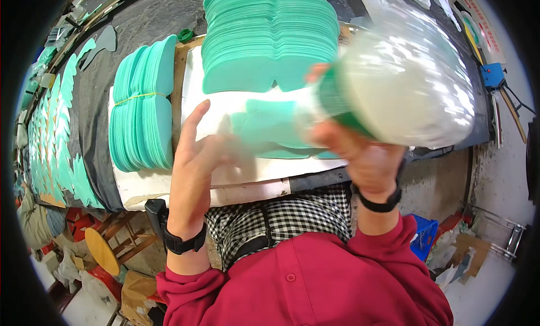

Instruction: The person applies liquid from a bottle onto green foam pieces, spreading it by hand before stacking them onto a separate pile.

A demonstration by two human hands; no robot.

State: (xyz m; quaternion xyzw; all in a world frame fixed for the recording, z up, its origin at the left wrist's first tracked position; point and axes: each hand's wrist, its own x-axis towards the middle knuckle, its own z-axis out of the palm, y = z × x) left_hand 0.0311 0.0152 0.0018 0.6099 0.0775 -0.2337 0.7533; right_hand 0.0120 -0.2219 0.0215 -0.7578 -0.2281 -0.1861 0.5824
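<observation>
Large, bulging, whitish translucent container (405,84): held tilted on its side, green-banded narrower end to the left, wide glossy body to the upper right; outline blurred. Teal pieces (270,122): thin, lying on the white sheet (194,81) beside the narrower end, partly overlapping; upper piece's edges blurred.

There are two hands (199,150), two black wristbands (382,202), one big blurry bottle (408,90), one green bundle (140,129) with one yellow band (138,96) on the left, one big green pile (270,42) far off and one blue crate (423,236) on the right.
</observation>
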